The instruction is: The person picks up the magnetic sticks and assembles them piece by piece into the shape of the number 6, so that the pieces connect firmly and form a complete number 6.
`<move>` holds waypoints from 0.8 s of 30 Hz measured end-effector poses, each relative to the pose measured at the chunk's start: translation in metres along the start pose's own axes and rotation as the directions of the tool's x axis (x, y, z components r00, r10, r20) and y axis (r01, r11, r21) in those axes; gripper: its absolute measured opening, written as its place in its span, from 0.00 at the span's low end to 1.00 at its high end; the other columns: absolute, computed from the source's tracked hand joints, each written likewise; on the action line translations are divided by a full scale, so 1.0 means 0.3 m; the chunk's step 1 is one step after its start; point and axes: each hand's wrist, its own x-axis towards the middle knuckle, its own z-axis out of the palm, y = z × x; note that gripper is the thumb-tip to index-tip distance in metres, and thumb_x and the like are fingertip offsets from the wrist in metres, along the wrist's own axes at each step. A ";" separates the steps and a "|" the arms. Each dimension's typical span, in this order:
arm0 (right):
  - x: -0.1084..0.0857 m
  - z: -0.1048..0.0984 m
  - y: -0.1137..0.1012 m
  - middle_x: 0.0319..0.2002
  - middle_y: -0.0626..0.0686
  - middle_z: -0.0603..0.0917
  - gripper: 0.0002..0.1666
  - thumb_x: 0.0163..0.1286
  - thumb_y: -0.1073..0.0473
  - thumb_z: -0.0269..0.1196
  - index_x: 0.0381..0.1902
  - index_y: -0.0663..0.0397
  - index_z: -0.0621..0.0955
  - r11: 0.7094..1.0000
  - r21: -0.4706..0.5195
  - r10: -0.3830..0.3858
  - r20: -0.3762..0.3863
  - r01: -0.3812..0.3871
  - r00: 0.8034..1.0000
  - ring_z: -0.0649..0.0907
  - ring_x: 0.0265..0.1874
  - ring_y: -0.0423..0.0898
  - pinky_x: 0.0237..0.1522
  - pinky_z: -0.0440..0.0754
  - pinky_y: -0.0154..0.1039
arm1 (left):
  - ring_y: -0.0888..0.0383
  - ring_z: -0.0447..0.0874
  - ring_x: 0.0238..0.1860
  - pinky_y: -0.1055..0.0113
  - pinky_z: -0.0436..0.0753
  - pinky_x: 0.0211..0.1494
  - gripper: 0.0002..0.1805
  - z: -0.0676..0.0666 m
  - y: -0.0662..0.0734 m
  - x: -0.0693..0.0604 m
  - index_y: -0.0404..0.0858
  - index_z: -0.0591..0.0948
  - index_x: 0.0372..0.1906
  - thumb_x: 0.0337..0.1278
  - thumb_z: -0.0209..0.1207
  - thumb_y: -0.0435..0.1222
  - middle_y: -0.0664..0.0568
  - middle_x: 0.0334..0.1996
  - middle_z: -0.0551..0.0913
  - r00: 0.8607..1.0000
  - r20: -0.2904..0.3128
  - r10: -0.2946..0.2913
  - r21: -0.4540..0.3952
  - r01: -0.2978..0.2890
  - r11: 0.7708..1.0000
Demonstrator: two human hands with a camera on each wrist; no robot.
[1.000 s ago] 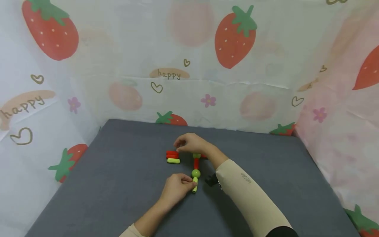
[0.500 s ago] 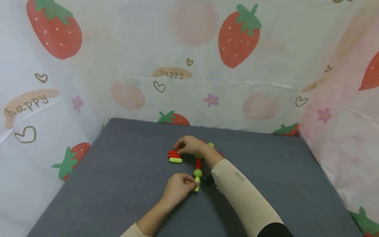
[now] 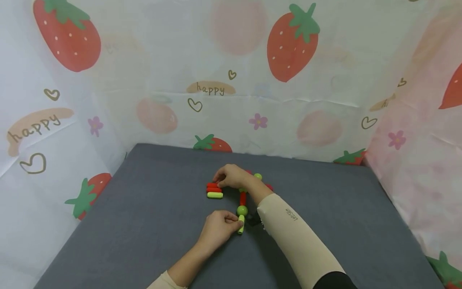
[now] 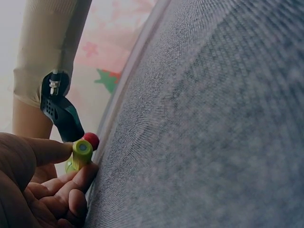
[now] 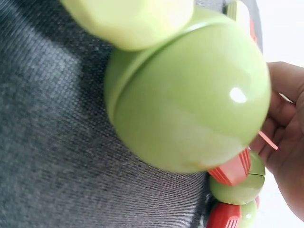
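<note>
In the head view my left hand (image 3: 216, 230) pinches a yellow-green rod (image 3: 240, 229) joined to a green ball (image 3: 242, 210); the left wrist view shows the rod's end (image 4: 82, 148) between thumb and finger. A red rod (image 3: 243, 198) runs from the ball toward more pieces, partly behind my right arm. My right hand (image 3: 234, 176) has its fingertips at the right end of the upper red rod (image 3: 212, 185), thumb and forefinger apart. The green ball (image 5: 190, 95) fills much of the right wrist view, with my right hand (image 5: 289, 123) behind it.
A second red rod (image 3: 214, 190) and a yellow-green rod (image 3: 215, 195) lie parallel below the upper red one. Another green ball (image 3: 258, 176) shows beyond my right arm. The grey table (image 3: 144, 224) meets a strawberry-print cloth (image 3: 162, 72) at its back edge.
My right hand has come down onto the red rods from just above them, uncovering more of the joined pieces behind it. My left hand keeps its pinch on the yellow-green rod.
</note>
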 end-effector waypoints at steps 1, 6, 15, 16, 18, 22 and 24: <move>-0.004 -0.002 0.001 0.45 0.46 0.88 0.11 0.72 0.60 0.68 0.51 0.48 0.87 1.000 0.001 0.000 -0.006 0.000 1.000 0.85 0.45 0.40 0.46 0.83 0.36 | 0.62 0.84 0.26 0.63 0.81 0.30 0.09 0.001 0.001 0.000 0.42 0.90 0.34 0.57 0.72 0.43 0.58 0.25 0.88 1.000 0.001 0.003 0.000 -0.003 1.000; -0.038 -0.024 -0.008 0.45 0.46 0.88 0.12 0.71 0.59 0.69 0.52 0.48 0.87 1.000 -0.014 -0.001 -0.045 0.000 0.999 0.85 0.45 0.40 0.46 0.83 0.36 | 0.63 0.85 0.28 0.63 0.82 0.31 0.09 0.006 0.005 -0.002 0.41 0.90 0.34 0.56 0.73 0.43 0.56 0.27 0.89 1.000 -0.003 0.010 0.009 -0.009 1.000; -0.147 -0.074 -0.047 0.47 0.43 0.88 0.15 0.70 0.56 0.69 0.54 0.46 0.87 0.999 -0.041 -0.002 -0.131 -0.004 0.991 0.83 0.45 0.40 0.48 0.83 0.39 | 0.63 0.84 0.27 0.64 0.81 0.31 0.09 0.001 0.008 -0.001 0.40 0.90 0.33 0.56 0.73 0.42 0.56 0.26 0.88 1.000 -0.003 -0.001 0.016 0.001 1.000; -0.161 -0.078 -0.048 0.47 0.43 0.88 0.15 0.71 0.56 0.69 0.54 0.45 0.87 0.999 -0.045 -0.002 -0.136 -0.004 0.991 0.83 0.46 0.41 0.49 0.83 0.40 | 0.63 0.84 0.27 0.63 0.81 0.31 0.09 0.001 0.008 0.000 0.40 0.90 0.33 0.56 0.73 0.42 0.56 0.26 0.88 1.000 -0.004 0.001 0.018 -0.001 1.000; -0.192 -0.086 -0.049 0.49 0.43 0.88 0.16 0.71 0.56 0.69 0.55 0.46 0.87 0.999 -0.052 -0.005 -0.145 -0.003 0.989 0.83 0.50 0.44 0.52 0.82 0.43 | 0.63 0.83 0.26 0.63 0.81 0.31 0.09 0.002 0.008 0.002 0.40 0.90 0.33 0.56 0.73 0.42 0.56 0.26 0.88 1.000 -0.005 0.002 0.023 -0.001 1.000; -0.254 -0.098 -0.044 0.51 0.44 0.88 0.16 0.71 0.57 0.69 0.56 0.47 0.87 0.999 -0.047 -0.010 -0.169 0.002 0.986 0.82 0.55 0.50 0.54 0.81 0.46 | 0.63 0.83 0.26 0.64 0.81 0.31 0.09 0.004 0.010 0.002 0.41 0.90 0.32 0.56 0.73 0.43 0.57 0.25 0.88 1.000 -0.004 -0.009 0.027 0.009 1.000; -0.282 -0.102 -0.040 0.51 0.44 0.88 0.16 0.71 0.58 0.69 0.55 0.47 0.87 0.999 -0.046 -0.011 -0.189 0.002 0.982 0.81 0.55 0.50 0.54 0.81 0.47 | 0.63 0.83 0.26 0.64 0.80 0.30 0.09 0.006 0.012 0.001 0.41 0.90 0.32 0.56 0.73 0.43 0.57 0.25 0.88 1.000 -0.005 -0.009 0.029 0.009 1.000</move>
